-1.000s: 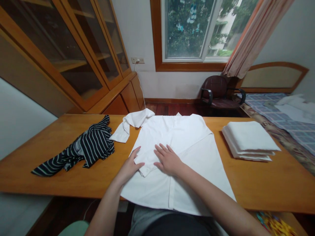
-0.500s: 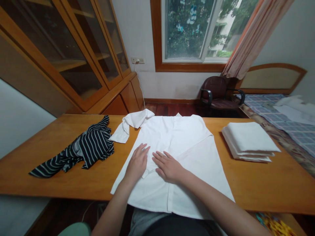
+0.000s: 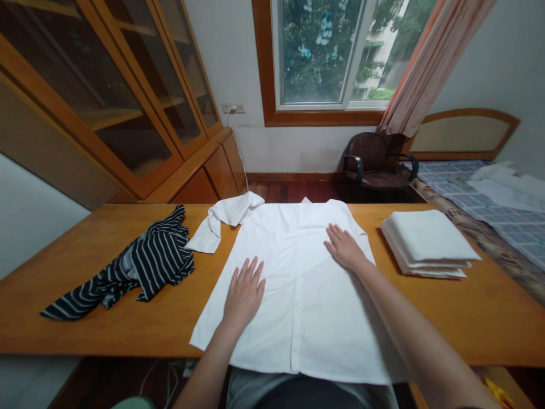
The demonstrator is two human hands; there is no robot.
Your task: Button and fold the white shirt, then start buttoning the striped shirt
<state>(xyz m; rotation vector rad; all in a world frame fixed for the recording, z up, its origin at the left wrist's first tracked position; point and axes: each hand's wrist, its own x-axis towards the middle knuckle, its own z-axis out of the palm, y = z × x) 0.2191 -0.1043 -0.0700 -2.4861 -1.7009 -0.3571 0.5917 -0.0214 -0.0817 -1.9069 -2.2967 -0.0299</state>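
Observation:
A white long-sleeved shirt (image 3: 281, 318) lies spread out in front of me, its button placket running down the middle and its bottom hem hanging at the table's near edge. One sleeve (image 3: 232, 211) sticks out bent at the far left. My left hand (image 3: 244, 292) rests flat on the left part of the shirt, fingers spread. On the upper right part, near the side edge, lies my right hand (image 3: 344, 247), palm down with fingers stretched out. Neither hand grips the cloth.
To the left on the wooden table (image 3: 106, 233) lies a crumpled black-and-white striped garment (image 3: 157, 261). A stack of folded white cloth (image 3: 430, 238) sits on the right. Beyond the table are a brown armchair (image 3: 374, 159), a bed (image 3: 481, 193) and a glass-door cabinet (image 3: 140, 113).
My right hand has slid up and right across the shirt, away from my left hand. The left hand has shifted slightly down. Creases at the shirt's middle have flattened.

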